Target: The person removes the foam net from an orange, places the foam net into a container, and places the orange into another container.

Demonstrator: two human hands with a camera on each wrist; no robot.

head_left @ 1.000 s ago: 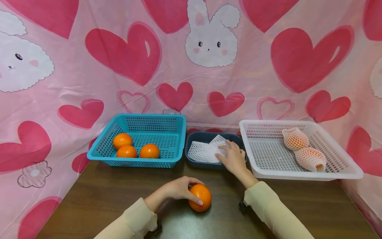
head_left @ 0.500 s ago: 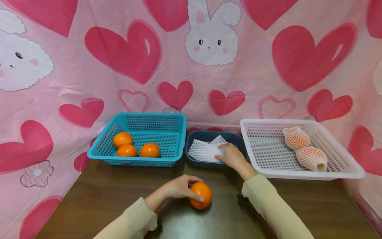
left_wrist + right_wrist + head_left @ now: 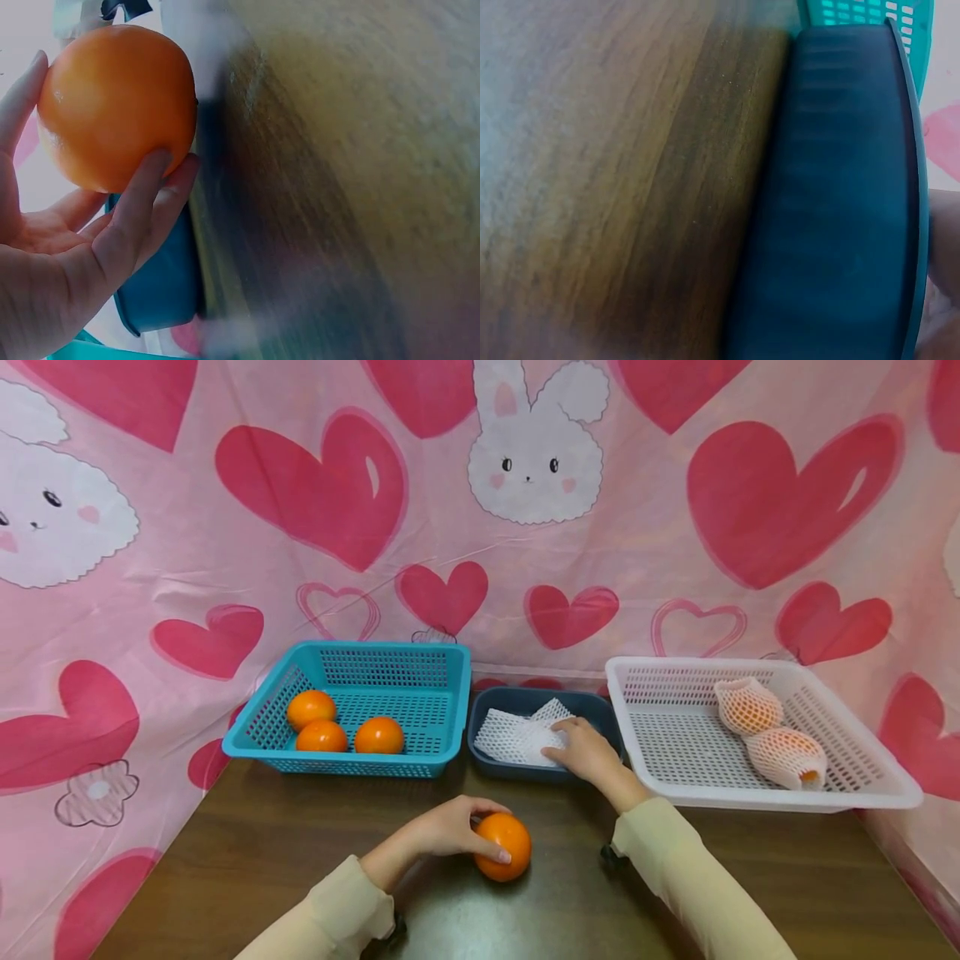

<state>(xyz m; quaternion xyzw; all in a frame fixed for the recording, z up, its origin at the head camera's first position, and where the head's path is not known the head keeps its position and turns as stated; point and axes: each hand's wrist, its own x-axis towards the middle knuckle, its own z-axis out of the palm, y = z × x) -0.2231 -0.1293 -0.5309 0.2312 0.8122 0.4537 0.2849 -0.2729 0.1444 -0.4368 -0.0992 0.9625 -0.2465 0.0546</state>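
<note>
The left hand (image 3: 452, 829) grips the orange fruit (image 3: 512, 843), likely slick, soundly round its sides; the right hand (image 3: 591, 753) touches foam netting (image 3: 508, 739), pinch unclear.

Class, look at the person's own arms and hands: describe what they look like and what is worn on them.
The left sleeve and right sleeve are long, plain and pale beige. The left hand and right hand are ungloved. A small dark object shows near each wrist, too unclear to identify.

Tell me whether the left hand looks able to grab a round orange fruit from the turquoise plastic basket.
Probably not as things stand: the left hand grips another round orange fruit, though nothing covers the turquoise plastic basket.
</note>
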